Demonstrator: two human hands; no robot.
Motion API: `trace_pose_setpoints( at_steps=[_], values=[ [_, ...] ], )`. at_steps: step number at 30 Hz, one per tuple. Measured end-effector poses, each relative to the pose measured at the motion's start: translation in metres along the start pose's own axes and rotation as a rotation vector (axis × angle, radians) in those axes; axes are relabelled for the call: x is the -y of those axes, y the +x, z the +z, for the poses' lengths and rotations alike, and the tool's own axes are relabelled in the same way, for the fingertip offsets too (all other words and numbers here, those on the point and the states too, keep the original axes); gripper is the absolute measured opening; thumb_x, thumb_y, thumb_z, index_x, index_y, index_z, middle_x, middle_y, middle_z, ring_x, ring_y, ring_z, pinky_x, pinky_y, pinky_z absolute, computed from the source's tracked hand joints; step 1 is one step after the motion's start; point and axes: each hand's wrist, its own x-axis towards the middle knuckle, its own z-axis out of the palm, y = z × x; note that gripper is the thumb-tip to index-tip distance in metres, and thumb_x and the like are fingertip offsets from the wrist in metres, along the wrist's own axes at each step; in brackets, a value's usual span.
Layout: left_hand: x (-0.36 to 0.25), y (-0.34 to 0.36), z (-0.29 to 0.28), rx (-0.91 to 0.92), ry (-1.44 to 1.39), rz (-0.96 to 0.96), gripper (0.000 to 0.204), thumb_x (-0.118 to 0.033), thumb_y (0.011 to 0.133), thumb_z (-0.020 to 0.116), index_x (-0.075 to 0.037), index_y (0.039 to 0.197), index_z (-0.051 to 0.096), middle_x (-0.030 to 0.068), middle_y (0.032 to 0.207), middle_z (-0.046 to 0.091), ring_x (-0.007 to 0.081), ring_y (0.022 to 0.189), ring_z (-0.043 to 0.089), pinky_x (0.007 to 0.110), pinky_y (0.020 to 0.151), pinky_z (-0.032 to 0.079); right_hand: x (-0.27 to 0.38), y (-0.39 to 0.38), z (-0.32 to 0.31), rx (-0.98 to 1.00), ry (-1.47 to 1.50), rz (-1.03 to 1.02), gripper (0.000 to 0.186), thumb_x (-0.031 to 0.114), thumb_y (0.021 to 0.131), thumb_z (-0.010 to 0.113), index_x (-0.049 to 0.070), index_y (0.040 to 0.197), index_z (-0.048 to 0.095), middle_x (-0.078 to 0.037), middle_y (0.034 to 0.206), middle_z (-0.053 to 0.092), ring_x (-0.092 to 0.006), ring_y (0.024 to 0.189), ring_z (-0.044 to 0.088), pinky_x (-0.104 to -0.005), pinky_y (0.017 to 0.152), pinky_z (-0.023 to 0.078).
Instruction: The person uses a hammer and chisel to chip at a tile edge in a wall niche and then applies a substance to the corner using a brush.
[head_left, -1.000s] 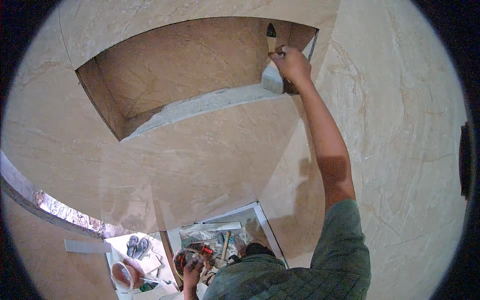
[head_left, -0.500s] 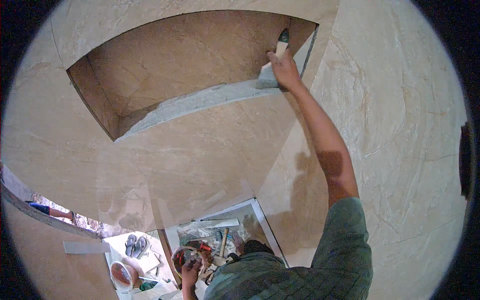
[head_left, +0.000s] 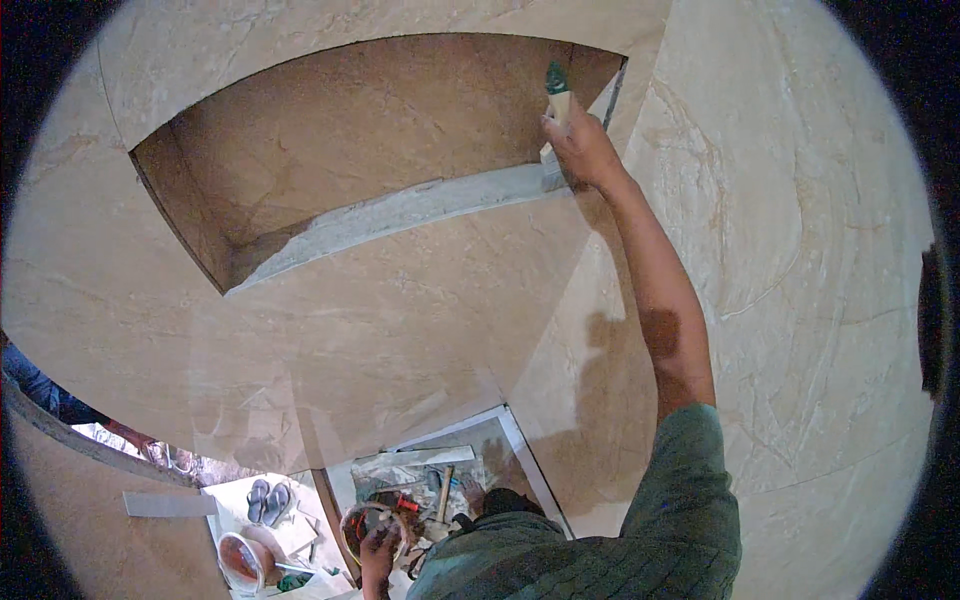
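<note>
My right hand is raised to a curved niche in the tiled wall. It grips a paintbrush with a cream handle and a green tip pointing up. The pale bristles hang down against the right end of the niche's whitish ledge. Low in view, my left hand is held with curled fingers over a round tub. Something greyish shows at its fingertips, too small to name.
Below lie a hammer, a red-handled tool and a pale strip. Sandals and a bucket stand at lower left. Past a curved edge, another person's blue clothing shows.
The brush has shifted slightly right along the ledge and its handle now leans left. My left hand has dropped a little. More of the other person's blue clothing is visible.
</note>
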Motion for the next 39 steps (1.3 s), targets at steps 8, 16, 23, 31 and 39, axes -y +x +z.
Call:
trace_pose_setpoints(
  at_steps=[8,16,23,31,39],
  values=[
    [0.005,0.004,-0.003,0.084,0.062,0.056,0.028,-0.014,0.089,0.066,0.003,0.111,0.066,0.0081,0.1,0.07,0.0155,0.09,0.063,0.028,0.081,0.048,0.016,0.004,0.01,0.053,-0.062,-0.185,0.039,0.03,0.093,0.059,0.002,0.119,0.05,-0.024,0.097,0.065,-0.0402,0.09,0.064,-0.0452,0.079,0.05],
    [0.005,-0.008,0.003,0.027,0.101,0.011,0.031,-0.015,0.089,0.066,0.003,0.114,0.064,0.0075,0.101,0.069,0.0171,0.089,0.063,0.03,0.08,0.048,0.028,0.002,0.009,0.143,-0.102,-0.186,0.044,0.034,0.092,0.06,0.004,0.122,0.05,-0.025,0.095,0.066,-0.0419,0.086,0.065,-0.0492,0.074,0.05],
    [0.06,0.013,-0.013,0.051,-0.068,-0.006,0.03,-0.015,0.088,0.067,0.003,0.112,0.065,0.0082,0.101,0.069,0.0187,0.091,0.063,0.032,0.082,0.048,0.025,0.006,-0.007,-0.085,-0.078,-0.176,0.037,0.036,0.088,0.067,0.002,0.103,0.063,-0.017,0.081,0.069,-0.0335,0.075,0.068,-0.0424,0.069,0.051],
    [0.022,0.012,-0.01,0.055,0.06,-0.042,0.021,-0.016,0.089,0.066,-0.001,0.104,0.066,0.003,0.091,0.068,0.0098,0.077,0.059,0.024,0.066,0.045,0.038,-0.017,-0.025,0.064,-0.126,-0.057,0.048,0.043,0.083,0.071,-0.001,0.101,0.063,-0.023,0.084,0.067,-0.0364,0.076,0.066,-0.0426,0.069,0.05],
    [0.021,0.013,-0.008,0.154,0.036,0.101,0.022,-0.018,0.09,0.064,-0.003,0.106,0.066,0.0018,0.091,0.068,0.0098,0.079,0.059,0.024,0.065,0.045,0.091,-0.023,0.038,0.016,0.243,-0.012,0.043,0.038,0.083,0.072,-0.001,0.098,0.064,-0.022,0.084,0.068,-0.0368,0.075,0.066,-0.0419,0.069,0.052]
  ],
)
